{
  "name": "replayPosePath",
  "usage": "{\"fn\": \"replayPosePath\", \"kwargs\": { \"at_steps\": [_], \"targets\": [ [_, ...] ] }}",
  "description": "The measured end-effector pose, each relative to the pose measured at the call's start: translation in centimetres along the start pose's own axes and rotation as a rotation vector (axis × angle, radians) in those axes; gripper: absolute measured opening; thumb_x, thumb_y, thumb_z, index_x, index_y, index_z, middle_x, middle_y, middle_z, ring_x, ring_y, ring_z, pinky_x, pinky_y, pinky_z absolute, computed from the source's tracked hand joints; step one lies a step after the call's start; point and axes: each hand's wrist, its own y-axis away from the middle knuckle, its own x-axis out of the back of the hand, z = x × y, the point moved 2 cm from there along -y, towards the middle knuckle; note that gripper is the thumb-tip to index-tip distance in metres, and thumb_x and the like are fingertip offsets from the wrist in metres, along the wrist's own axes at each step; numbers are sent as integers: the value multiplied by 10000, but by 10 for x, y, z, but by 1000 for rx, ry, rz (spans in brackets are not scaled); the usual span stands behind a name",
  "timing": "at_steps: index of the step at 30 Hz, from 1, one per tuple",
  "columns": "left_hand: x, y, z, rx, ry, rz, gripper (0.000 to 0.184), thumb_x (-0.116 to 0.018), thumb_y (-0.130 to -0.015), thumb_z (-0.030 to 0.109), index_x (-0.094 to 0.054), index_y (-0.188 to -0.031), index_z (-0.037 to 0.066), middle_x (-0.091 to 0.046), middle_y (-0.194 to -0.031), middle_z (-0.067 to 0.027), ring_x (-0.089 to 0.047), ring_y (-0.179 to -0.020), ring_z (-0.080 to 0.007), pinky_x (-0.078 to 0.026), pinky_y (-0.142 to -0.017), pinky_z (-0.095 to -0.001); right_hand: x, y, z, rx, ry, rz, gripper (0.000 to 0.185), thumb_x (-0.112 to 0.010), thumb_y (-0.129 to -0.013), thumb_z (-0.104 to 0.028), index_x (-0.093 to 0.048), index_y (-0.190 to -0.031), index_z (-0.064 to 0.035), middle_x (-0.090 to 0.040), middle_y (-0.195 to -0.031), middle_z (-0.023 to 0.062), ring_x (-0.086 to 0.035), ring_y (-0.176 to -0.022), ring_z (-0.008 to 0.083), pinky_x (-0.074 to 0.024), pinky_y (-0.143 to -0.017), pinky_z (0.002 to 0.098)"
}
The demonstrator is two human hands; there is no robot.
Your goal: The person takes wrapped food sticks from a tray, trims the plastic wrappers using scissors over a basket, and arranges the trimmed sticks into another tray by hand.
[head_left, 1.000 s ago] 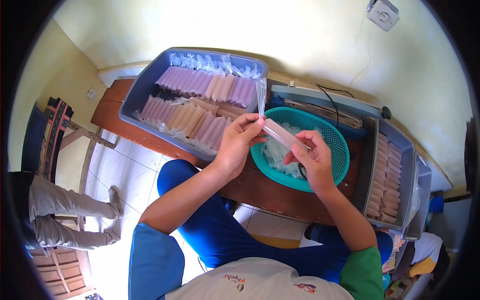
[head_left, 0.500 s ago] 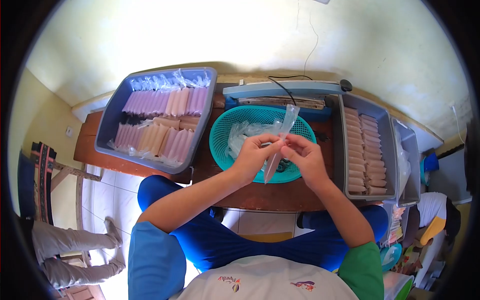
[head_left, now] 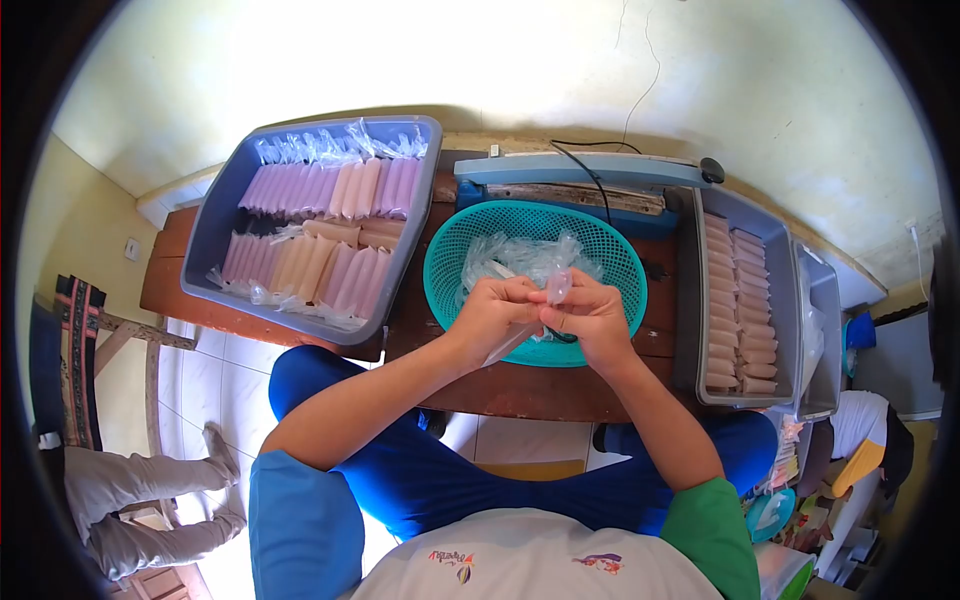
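At the left, a smooth plastic crate (head_left: 222,205) sits on the worn, reddish-brown wooden table (head_left: 470,388), holding slim, rounded tubes (head_left: 285,190) in purple and tan, laid side by side in two rows with crinkled clear ends. To its right, the left hand (head_left: 486,318) has its fingers pinched narrow on a filled plastic bag (head_left: 510,345), whose smooth, pale body slants down beneath that hand. The right hand (head_left: 592,322) meets it with thumb and fingers drawn together at the bag's clear neck, the free end poking up between them. The step in hand looks like working this neck; the next move seems to call for a tight, steady pinch, as thin film probably slips easily. The bag is above a turquoise basket (head_left: 436,280) of perforated plastic, in which glossy, rumpled clear film (head_left: 500,255) lies heaped. Farther right, a deep grey bin (head_left: 687,345) holds plump, pinkish-tan packets (head_left: 757,340) stacked in two columns.
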Motion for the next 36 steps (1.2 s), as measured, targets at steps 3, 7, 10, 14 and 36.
{"fn": "replayPosePath", "kwargs": {
  "at_steps": [3,7,10,14,36],
  "targets": [
    [3,-1,-4,42,-37,-16,127,-660,-811,28,-691,-903,-54,-596,-954,-76,-596,-791,-177,-492,-721,-305,-1,2,-6,36,21,7,156,-738,-757,11,-742,-913,2,-604,-888,30,-589,-772,110,-469,-651,212],
    [-5,-3,-7,96,-108,58,158,-639,-868,79,-674,-910,-69,-613,-840,-57,-572,-682,-134,-466,-628,-270,10,0,8,31,68,65,132,-729,-762,14,-747,-892,-6,-624,-863,26,-600,-772,109,-472,-618,217],
    [-19,-1,-2,46,-93,85,196,-629,-896,136,-666,-900,-56,-623,-821,-40,-563,-639,-108,-459,-596,-246,11,-3,6,38,-16,144,100,-723,-779,-8,-737,-874,19,-645,-793,41,-598,-679,107,-461,-563,223],
    [-21,-3,0,-80,-438,40,193,-610,-910,145,-662,-898,-41,-632,-821,-48,-574,-615,-112,-463,-579,-257,11,-6,2,-54,-96,259,121,-721,-796,-44,-710,-840,69,-642,-677,70,-556,-542,108,-439,-525,223],
    [-27,12,2,-189,-737,89,192,-603,-862,107,-658,-800,-67,-583,-727,-105,-545,-574,-175,-419,-545,-324,28,-29,17,-136,-133,245,109,-718,-790,-26,-693,-811,77,-639,-673,106,-569,-547,133,-460,-507,250]
  ]
}}
